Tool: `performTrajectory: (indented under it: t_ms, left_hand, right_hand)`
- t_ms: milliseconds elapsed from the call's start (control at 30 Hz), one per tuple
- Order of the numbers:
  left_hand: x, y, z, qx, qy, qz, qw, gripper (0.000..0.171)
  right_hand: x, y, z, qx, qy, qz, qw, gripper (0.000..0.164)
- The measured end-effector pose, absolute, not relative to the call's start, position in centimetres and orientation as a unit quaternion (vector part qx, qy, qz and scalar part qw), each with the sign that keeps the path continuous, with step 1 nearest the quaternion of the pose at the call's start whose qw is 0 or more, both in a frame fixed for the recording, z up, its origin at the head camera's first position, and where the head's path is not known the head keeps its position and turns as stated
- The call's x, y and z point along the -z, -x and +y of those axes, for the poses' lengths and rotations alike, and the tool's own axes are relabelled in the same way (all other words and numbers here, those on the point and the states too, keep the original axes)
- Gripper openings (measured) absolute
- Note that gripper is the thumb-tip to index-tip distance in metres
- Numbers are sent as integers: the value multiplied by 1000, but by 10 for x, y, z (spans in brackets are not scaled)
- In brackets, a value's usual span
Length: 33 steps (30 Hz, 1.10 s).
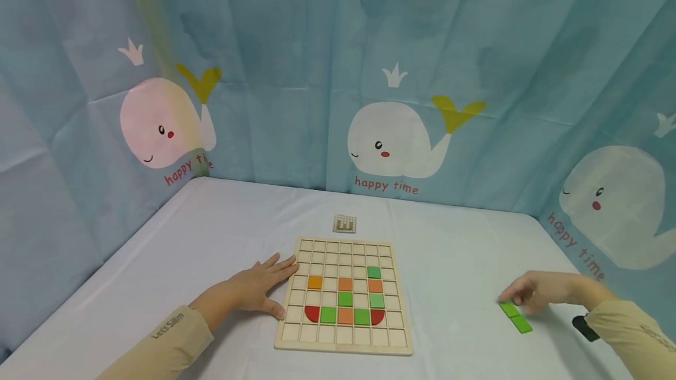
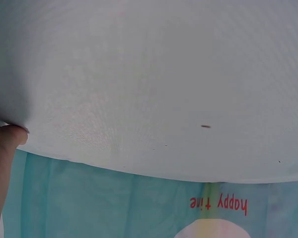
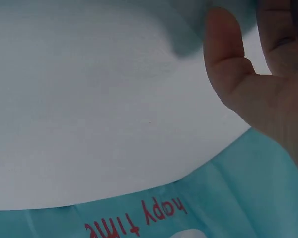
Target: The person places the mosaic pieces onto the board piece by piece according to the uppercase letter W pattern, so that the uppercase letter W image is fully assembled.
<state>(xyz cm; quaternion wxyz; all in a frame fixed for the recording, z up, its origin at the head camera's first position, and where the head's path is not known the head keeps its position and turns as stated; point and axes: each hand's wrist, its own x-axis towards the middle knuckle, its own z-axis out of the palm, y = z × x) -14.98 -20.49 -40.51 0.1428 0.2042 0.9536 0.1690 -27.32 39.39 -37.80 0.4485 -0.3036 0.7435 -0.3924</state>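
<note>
A square wooden grid board point(image 1: 343, 347) lies on the white table. In its cells sit several coloured tiles, among them an orange tile point(image 1: 314, 282), a green tile point(image 1: 345, 298) and a dark red rounded tile point(image 1: 313, 314). My left hand point(image 1: 259, 287) rests at the board's left edge, fingers spread, with the thumb by its lower side. On the right, two loose green tiles point(image 1: 521, 324) lie end to end. Over the farther one is my right hand point(image 1: 538, 289), a fingertip at its edge. In the right wrist view, the thumb point(image 3: 226, 54) stands apart from the fingers; no tile shows there.
A small card point(image 1: 344, 224) with a grid pattern lies just behind the board. Beside the right sleeve is a black object point(image 1: 585, 328), partly covered. Blue curtains point(image 1: 280, 75) with whale prints hang along the table's back and sides.
</note>
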Motion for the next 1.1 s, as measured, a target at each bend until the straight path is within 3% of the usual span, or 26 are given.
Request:
performTrajectory:
  t_ms: [533, 1100]
  left_hand:
    - [402, 149, -205, -173, -196, 954, 148, 103]
    - [401, 147, -203, -171, -200, 954, 144, 103]
  right_hand:
    - [396, 263, 400, 375, 399, 765, 340, 50]
    - [401, 257, 404, 380, 419, 761, 317, 42]
